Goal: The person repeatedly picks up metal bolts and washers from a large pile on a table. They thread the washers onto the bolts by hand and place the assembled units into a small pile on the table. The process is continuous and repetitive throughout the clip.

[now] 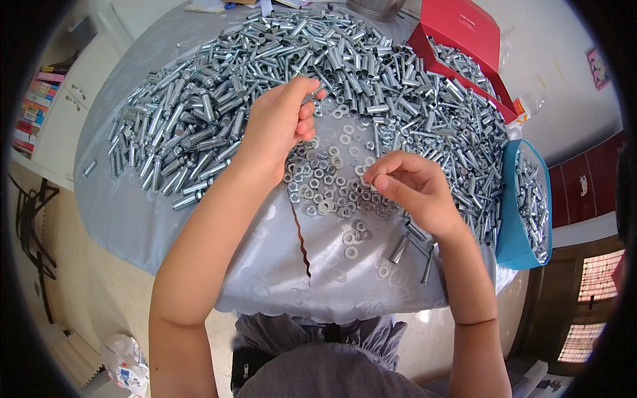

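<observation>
My left hand [282, 123] is raised over the heap, its fingers curled round a slim metal bolt [314, 95] whose end shows by the thumb. Lower and to the right, my right hand [419, 192] holds thumb and forefinger together just above the pile of nuts and washers [325, 182]. Whatever is between those fingertips is too small to make out. Beyond both hands spreads a large heap of silver anchor bolts and sleeves [199, 109]. A few loose sleeves and a bolt [426, 268] lie by my right wrist.
A grey patterned cloth [259, 282] covers the round table; a dark wavy slit [300, 232] runs down it. At the far right stands an open red box [458, 30] of metal parts. A blue bin [514, 222] with thin bolts sits at the right edge.
</observation>
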### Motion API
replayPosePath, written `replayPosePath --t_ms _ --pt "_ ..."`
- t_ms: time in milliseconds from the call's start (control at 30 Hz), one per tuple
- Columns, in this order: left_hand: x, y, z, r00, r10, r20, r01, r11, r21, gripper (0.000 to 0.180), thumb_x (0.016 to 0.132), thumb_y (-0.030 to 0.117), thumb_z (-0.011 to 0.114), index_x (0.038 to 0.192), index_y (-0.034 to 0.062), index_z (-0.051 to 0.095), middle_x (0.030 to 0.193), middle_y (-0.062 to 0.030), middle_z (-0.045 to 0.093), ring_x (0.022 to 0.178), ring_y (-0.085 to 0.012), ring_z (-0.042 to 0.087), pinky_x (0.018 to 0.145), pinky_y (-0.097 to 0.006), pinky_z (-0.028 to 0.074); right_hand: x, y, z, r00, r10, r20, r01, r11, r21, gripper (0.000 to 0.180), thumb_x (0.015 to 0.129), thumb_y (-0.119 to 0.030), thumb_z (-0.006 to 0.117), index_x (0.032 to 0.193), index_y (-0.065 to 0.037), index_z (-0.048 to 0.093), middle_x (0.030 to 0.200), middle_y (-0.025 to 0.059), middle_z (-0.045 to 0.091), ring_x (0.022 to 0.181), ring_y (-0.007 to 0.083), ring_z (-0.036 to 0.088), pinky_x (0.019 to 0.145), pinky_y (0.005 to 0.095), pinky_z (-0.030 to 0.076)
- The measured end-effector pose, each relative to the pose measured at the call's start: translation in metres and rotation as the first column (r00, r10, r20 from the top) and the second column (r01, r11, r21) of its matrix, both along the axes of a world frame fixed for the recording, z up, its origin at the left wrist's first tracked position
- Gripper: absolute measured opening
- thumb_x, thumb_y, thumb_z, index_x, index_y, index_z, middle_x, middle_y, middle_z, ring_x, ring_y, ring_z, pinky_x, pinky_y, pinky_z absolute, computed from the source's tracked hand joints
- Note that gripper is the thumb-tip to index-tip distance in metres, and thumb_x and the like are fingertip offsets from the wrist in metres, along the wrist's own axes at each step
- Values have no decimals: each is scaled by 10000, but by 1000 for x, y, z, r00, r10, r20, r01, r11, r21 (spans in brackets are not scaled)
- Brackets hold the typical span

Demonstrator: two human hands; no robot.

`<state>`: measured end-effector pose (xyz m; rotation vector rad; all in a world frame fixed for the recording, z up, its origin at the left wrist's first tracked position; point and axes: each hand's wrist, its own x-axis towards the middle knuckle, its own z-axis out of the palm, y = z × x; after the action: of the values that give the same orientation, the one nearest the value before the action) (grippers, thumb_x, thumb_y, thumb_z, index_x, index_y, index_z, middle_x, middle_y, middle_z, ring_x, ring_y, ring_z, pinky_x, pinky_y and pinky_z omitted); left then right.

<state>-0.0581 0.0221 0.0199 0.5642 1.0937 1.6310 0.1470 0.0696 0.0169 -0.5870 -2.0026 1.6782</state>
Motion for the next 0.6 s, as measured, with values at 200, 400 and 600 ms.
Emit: replayPosePath --t_ms 200,400,600 --pt "5 -2 4 999 11 -51 -11 1000 -8 256 812 234 543 855 -18 514 563 46 343 492 -55 306 484 -212 282 5 0 -3 996 -93 19 89 984 154 95 799 -69 612 850 8 632 835 65 621 788 120 560 730 248 431" --pt "14 -4 4 989 -18 -148 8 998 -67 239 826 210 517 845 -28 517 564 36 348 491 -60 317 487 -219 288 10 2 -3 957 -253 140 208 939 274 104 765 -68 632 840 5 634 815 80 629 759 175 590 693 266 454" --pt "26 -3 3 966 -39 -254 25 998 -55 226 831 204 511 826 -21 526 568 34 347 493 -63 319 487 -226 291 16 10 0 948 -314 51 178 657 732 140 688 -44 651 828 -32 645 808 92 588 746 267 567 688 330 449"
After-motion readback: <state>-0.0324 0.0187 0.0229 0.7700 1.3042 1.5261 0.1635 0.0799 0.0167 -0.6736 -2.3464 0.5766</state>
